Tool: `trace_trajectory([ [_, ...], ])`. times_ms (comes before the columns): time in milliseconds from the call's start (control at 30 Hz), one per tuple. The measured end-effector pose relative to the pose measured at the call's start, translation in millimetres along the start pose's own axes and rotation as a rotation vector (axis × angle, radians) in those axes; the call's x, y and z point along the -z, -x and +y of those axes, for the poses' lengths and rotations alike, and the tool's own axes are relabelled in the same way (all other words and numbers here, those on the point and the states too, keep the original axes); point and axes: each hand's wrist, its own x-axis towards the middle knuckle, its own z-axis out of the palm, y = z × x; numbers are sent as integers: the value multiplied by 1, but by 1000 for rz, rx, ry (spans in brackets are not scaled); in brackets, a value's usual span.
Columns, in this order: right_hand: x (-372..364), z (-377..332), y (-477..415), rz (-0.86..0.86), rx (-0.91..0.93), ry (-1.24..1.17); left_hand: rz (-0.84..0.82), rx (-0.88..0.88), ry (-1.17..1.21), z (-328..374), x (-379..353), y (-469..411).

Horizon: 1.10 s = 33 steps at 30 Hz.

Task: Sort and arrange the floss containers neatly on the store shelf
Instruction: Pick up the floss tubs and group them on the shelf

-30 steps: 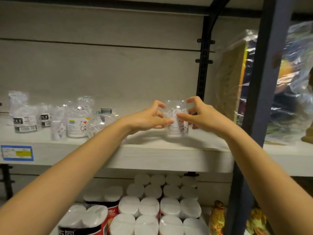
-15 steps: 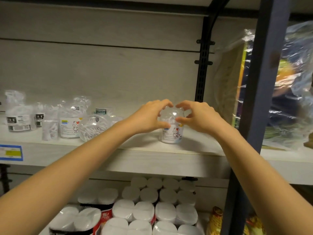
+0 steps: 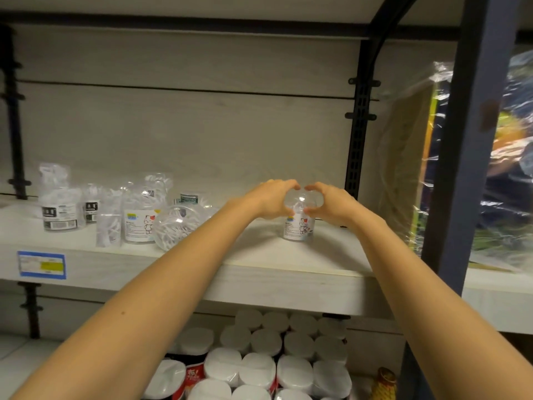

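A clear round floss container (image 3: pixel 298 226) with a cartoon-cat label stands upright on the pale shelf (image 3: pixel 259 255), right of centre. My left hand (image 3: pixel 271 199) and my right hand (image 3: pixel 328 202) curl around its clear domed top from both sides, fingertips nearly meeting above it. Further left on the same shelf stands a like container (image 3: pixel 139 223) with the same label. Beside that one a clear round container (image 3: pixel 177 226) lies tipped on its side. Black-labelled floss packs (image 3: pixel 59 209) stand at the far left.
A black shelf upright (image 3: pixel 357 140) rises behind my hands. A dark blue post (image 3: pixel 461 140) stands at the right, with plastic-wrapped goods (image 3: pixel 496 168) behind it. Toilet-paper rolls (image 3: pixel 274 356) fill the lower shelf. A blue price tag (image 3: pixel 41 264) sits on the shelf edge.
The container went from held just above the shelf to standing on it. Both hands slid from its sides up onto its domed top.
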Motion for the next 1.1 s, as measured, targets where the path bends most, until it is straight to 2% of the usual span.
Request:
trace_trajectory([
  [67,2,-2,11,125,58,-7,76,-14,-58,0,13,13],
  [167,2,-15,42,404,165,-149,374,-4,65,-5,41,57],
  [200,2,-22,53,424,188,-235,446,-7,128,-9,51,75],
  [267,1,-40,77,352,213,-402,507,14,224,-24,66,112],
  [400,-14,-78,104,151,244,-498,482,127,465,-64,76,178],
  [500,-33,-104,104,113,242,-504,436,171,496,-93,67,203],
  [633,-55,-137,95,129,257,-431,420,124,390,-121,54,207],
  [700,-59,-150,90,133,278,-310,422,101,259,-129,52,203],
  [800,-58,-164,83,73,396,-73,360,-48,1,-135,55,195],
  [933,-58,-175,76,-18,450,55,242,-176,-239,-136,56,181],
  [1100,-66,-175,68,58,466,148,236,-224,-261,-140,53,169],
])
